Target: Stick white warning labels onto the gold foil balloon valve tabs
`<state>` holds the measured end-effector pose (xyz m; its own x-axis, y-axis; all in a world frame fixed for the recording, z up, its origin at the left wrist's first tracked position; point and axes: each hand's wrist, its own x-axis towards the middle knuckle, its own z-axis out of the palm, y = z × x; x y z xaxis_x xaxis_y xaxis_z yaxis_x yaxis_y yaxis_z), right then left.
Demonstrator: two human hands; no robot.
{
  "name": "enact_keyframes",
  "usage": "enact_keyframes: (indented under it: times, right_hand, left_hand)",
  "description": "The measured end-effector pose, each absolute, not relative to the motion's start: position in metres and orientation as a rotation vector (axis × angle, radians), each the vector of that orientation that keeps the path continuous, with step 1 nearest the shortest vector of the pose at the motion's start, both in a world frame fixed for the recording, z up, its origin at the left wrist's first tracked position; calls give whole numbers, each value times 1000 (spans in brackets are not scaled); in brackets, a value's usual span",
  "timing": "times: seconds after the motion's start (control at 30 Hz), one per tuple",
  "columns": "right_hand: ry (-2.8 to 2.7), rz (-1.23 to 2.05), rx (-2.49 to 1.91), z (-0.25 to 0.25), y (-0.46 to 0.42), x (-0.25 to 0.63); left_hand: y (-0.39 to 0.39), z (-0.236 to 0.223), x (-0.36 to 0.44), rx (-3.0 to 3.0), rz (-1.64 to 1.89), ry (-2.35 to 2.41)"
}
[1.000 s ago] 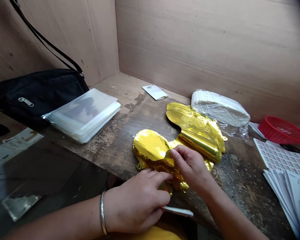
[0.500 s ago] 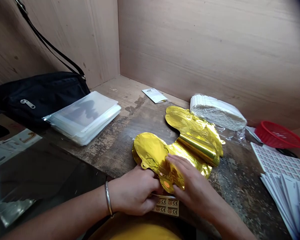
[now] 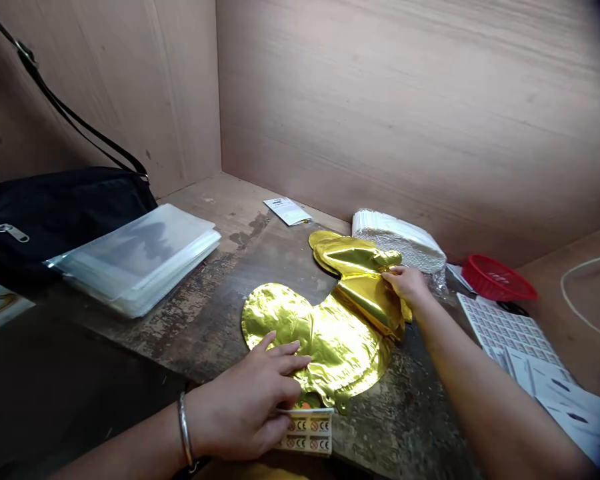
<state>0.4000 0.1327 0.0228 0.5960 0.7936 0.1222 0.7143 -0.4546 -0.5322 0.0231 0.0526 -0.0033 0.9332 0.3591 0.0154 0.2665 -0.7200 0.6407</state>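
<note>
A flat, uninflated gold foil balloon [image 3: 340, 340] lies spread at the table's near edge. My left hand [image 3: 260, 393], with a silver bangle at the wrist, rests on its lower left part, fingers stretched out. Under that hand's thumb is a sheet of CE-mark stickers [image 3: 310, 430], partly covered. An orange round spot shows on the foil beside it. Farther back, my right hand [image 3: 407, 283] pinches the edge of folded gold foil on top of the balloon pile. How many balloons lie in the pile I cannot tell.
Clear plastic sleeves [image 3: 145, 260] are stacked at left beside a black bag [image 3: 65, 213]. At the back lie a folded white leaflet [image 3: 287, 211] and a wrapped white bundle [image 3: 400, 240]. A red basket [image 3: 497, 277], a printed label sheet [image 3: 510, 327] and white papers [image 3: 565, 400] are at right.
My right hand has moved from the near balloon to the folded foil farther back. The near balloon lies flatter now. My left hand has opened out onto it. The view has shifted right.
</note>
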Motion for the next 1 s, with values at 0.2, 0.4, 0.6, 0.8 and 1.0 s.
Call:
enact_keyframes:
  times: [0.2,0.4,0.6,0.8,1.0]
  right_hand:
    - [-1202,-69,-2215,31,96,365]
    - [-1708,236,-1730,41,-14,254]
    - [-1310,1294,-1597,28,-49,216]
    - [-866,1489,-1493,19,-50,198]
    - [-988,1348,-1557,7,-63,186]
  left_hand:
    - [61,1,21,2284,226,399]
    - [56,17,10,1755,223,535]
    - [53,17,7,1429,79,607]
    - [36,30,5,1963,253,823]
    - [24,30,11,1990,208,874]
